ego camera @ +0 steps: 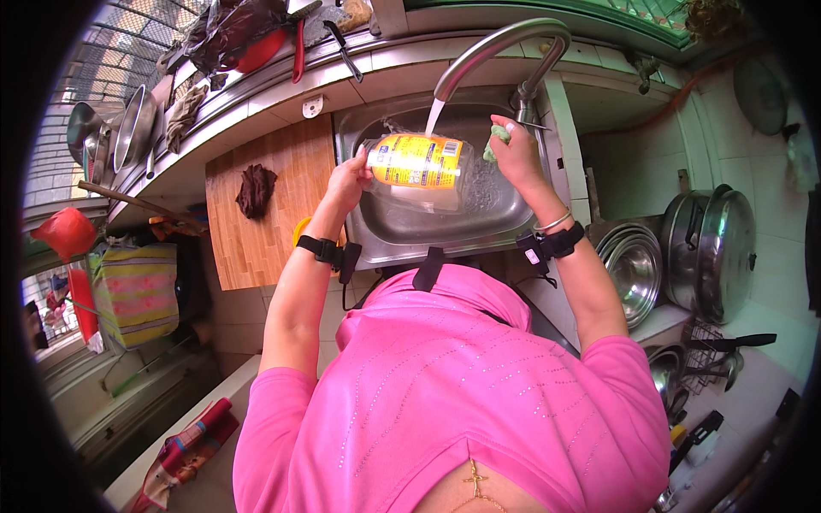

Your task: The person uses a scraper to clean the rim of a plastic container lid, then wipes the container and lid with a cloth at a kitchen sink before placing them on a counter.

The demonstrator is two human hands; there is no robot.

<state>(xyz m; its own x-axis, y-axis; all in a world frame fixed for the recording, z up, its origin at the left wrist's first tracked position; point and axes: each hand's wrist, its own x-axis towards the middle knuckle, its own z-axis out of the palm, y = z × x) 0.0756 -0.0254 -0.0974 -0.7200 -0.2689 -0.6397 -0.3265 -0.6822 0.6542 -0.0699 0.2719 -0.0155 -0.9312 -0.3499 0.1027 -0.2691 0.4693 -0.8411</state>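
My left hand (pixel 351 177) holds a clear plastic bottle (pixel 442 197) with a yellow and orange label by its neck end, tilted on its side over the stainless steel sink (pixel 397 232). Water runs from the curved metal faucet (pixel 474 58) onto the bottle's upper side. At the sink's right side, my right hand (pixel 516 152) grips a crumpled light green cloth or scouring pad (pixel 496 143), apart from the bottle. Some water lies in the basin under the bottle.
Left of the sink, a wooden board (pixel 288 154) bears a dark brown cloth (pixel 255 191); a yellow round object (pixel 301 231) sits by its edge. Nested steel bowls (pixel 632 276) and a large lidded pot (pixel 721 256) stand at right. Knives (pixel 343 50) lie on the ledge behind.
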